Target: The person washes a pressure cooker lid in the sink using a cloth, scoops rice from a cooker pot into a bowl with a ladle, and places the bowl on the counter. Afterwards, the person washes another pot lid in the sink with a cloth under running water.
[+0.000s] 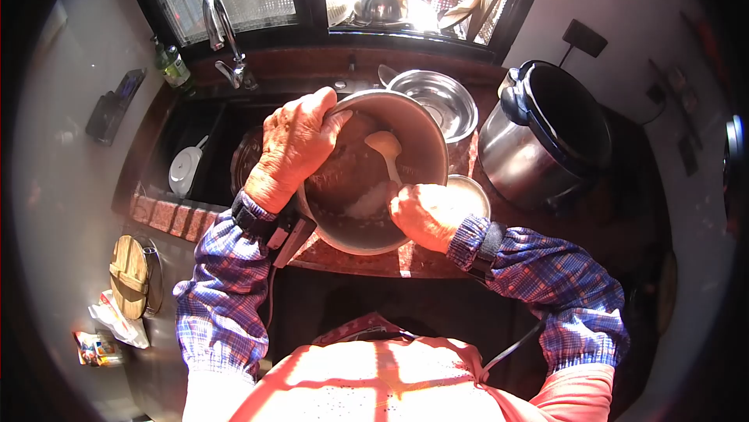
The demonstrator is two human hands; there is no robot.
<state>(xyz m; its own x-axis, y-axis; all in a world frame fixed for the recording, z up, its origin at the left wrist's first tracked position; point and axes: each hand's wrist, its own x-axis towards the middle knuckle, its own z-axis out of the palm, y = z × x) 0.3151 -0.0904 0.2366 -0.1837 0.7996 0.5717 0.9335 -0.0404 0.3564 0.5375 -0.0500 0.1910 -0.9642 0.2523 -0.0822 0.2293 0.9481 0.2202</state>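
Note:
My left hand [300,141] is closed over the upper left rim of a deep metal pot [425,137], which tilts toward me above the counter. Inside, a small white clump of what looks like rice [370,202] lies low on the wall. My right hand [425,215] is wrapped round the handle of a pale serving spoon [384,143], whose head points up into the pot. A light round bowl [470,188] sits just behind my right hand, partly hidden by it and the pot.
A steel basin [445,94] stands behind the pot, and a large electric cooker [538,141] without a lid stands to the right. On the left are the dark sink [175,122], a white lidded item [186,170], the tap [218,28] and green bottles [173,67].

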